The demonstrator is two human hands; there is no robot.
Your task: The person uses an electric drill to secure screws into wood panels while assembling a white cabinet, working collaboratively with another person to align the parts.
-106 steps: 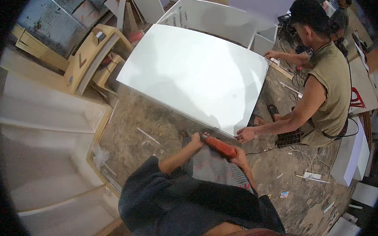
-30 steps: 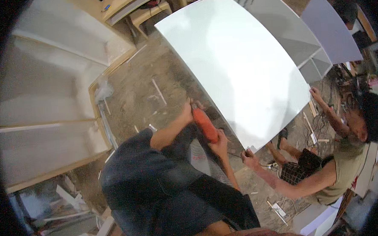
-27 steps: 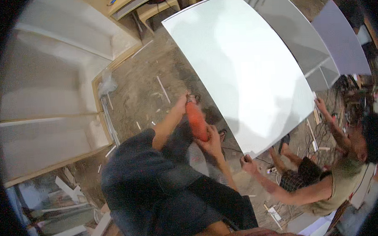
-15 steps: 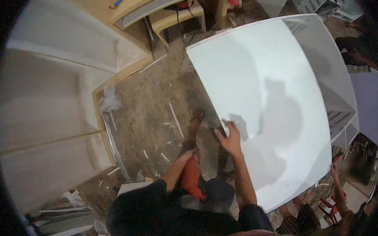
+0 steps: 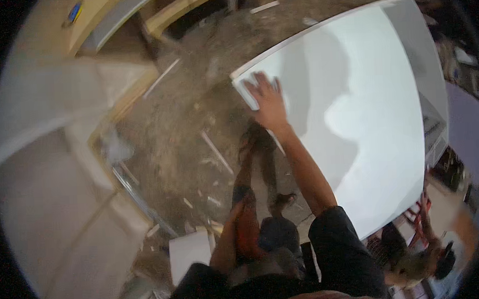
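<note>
My right hand [image 5: 269,102] lies on the large white board [image 5: 379,126] near its far left corner, fingers spread. The board forms the broad upper face of a box-like piece whose grey side shows along the right. My left hand [image 5: 239,206] is low, beside my leg at about knee height. A reddish-orange patch [image 5: 249,235] lies next to that forearm; I cannot tell whether it is clothing or an object. The fingers of my left hand are blurred, so any hold there is unclear.
Another person [image 5: 418,259] is at the lower right, near a red frame-like thing [image 5: 416,221]. White strips [image 5: 216,150] and scraps litter the floor. A pale panelled unit [image 5: 63,196] stands left; yellowish furniture [image 5: 189,8] stands at the back. A lavender sheet [image 5: 465,116] is at the right.
My right hand has moved away from me along the board's left edge to its far corner, fingers now spread. The view has shifted. My left hand stays low by my leg.
</note>
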